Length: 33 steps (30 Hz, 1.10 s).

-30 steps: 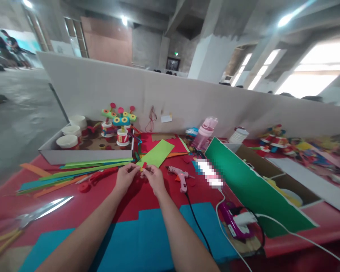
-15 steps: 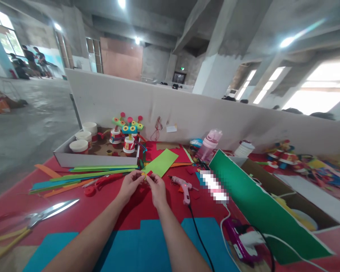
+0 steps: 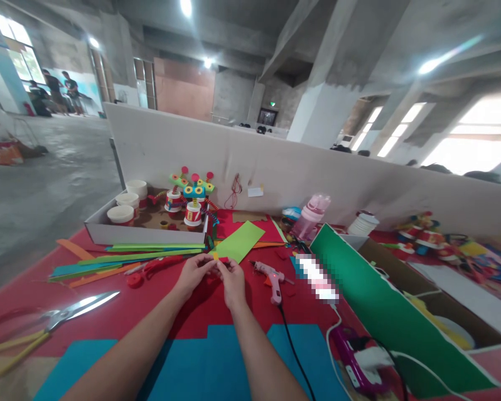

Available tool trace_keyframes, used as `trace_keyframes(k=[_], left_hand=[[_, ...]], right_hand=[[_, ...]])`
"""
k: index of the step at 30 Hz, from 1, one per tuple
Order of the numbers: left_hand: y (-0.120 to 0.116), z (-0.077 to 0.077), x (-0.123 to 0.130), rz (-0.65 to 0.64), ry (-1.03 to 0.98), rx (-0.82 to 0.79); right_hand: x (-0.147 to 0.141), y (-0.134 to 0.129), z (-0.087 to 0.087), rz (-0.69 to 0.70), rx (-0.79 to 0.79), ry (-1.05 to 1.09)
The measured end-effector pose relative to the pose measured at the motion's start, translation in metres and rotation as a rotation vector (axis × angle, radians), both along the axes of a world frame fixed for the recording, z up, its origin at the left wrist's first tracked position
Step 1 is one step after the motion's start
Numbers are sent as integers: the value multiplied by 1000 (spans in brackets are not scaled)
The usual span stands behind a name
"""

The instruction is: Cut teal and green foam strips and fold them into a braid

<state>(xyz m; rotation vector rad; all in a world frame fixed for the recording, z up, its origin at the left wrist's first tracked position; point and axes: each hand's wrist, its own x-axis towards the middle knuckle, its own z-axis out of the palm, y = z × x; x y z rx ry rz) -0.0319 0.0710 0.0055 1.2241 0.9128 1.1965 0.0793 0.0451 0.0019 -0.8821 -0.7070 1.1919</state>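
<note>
My left hand [image 3: 195,273] and my right hand [image 3: 231,280] meet over the red tabletop, their fingers closed in pinches. Between the fingertips shows a small yellow and red paper piece [image 3: 222,259]; its shape is too small to tell. Just behind the hands lies a light green sheet [image 3: 242,240]. A pink glue gun [image 3: 274,279] rests to the right of my right hand. Paper strips [image 3: 146,258] and small red-handled scissors [image 3: 150,270] lie to the left of my left hand.
A cardboard tray [image 3: 146,236] at the back left holds white cups and cup figures. Large scissors [image 3: 62,317] lie at the left. Blue sheets [image 3: 225,356] cover the near edge. At the right stand a green-sided box [image 3: 384,312], a purple power strip [image 3: 356,362] and a pink bottle [image 3: 313,216].
The fingers of both hands have closed in slightly around the small piece, and its yellow part has turned upward. The whole view has shifted a little, so the surroundings appear further right.
</note>
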Motion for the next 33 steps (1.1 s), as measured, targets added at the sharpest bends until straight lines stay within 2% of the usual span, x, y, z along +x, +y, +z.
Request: trace_keyframes(k=[5, 16, 22, 27, 33], left_hand=[[2, -5, -1, 19, -4, -5], [0, -1, -1, -3, -39, -34], [1, -5, -3, -34, -128, -71], [1, -9, -3, -73, -126, -68], [0, -6, -3, -36, -105, -71]], right_hand=[[2, 1, -2, 39, -17, -11], [1, -3, 1, 18, 26, -81], [9, 1, -3, 32, -4, 75], [5, 2, -6, 124, 1, 96], [0, 0, -3, 160, 17, 117]])
